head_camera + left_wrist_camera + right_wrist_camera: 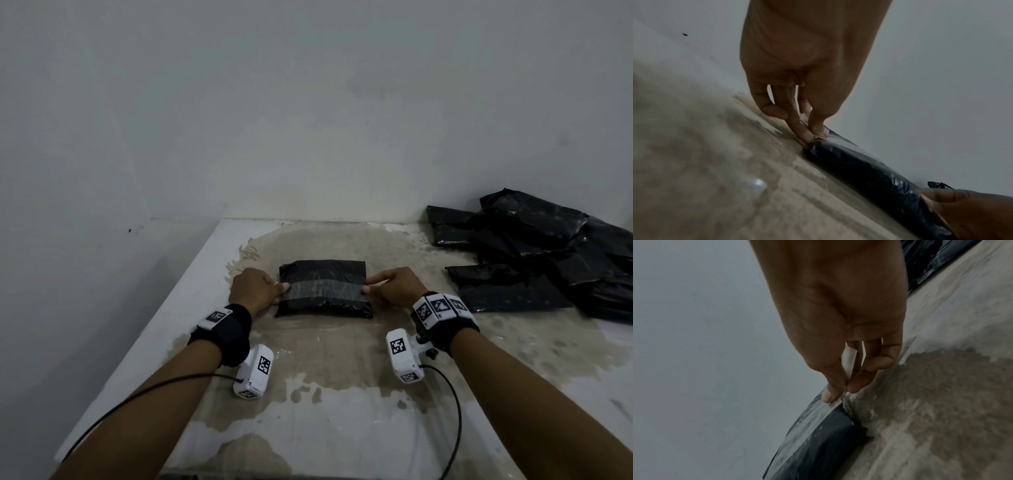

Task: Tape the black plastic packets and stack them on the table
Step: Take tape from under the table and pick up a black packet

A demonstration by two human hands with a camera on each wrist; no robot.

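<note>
A black plastic packet [322, 270] lies flat at the middle of the table [342, 404], with a clear tape strip [323, 290] running across it from left to right. My left hand [281, 290] pinches the tape's end at the packet's left edge; in the left wrist view the thumb and a finger [816, 134] close over that edge of the packet [869, 172]. My right hand [365, 290] pinches the other end at the right edge. There the thumb [829, 395] lies on the tape [809, 423] and a finger sits beside the packet [824, 444].
A loose pile of several black packets [534, 253] lies at the table's back right, near the wall, and shows in the right wrist view as the pile [931, 261]. The stained tabletop ends at a left edge [144, 329]. Wrist camera cables trail toward me.
</note>
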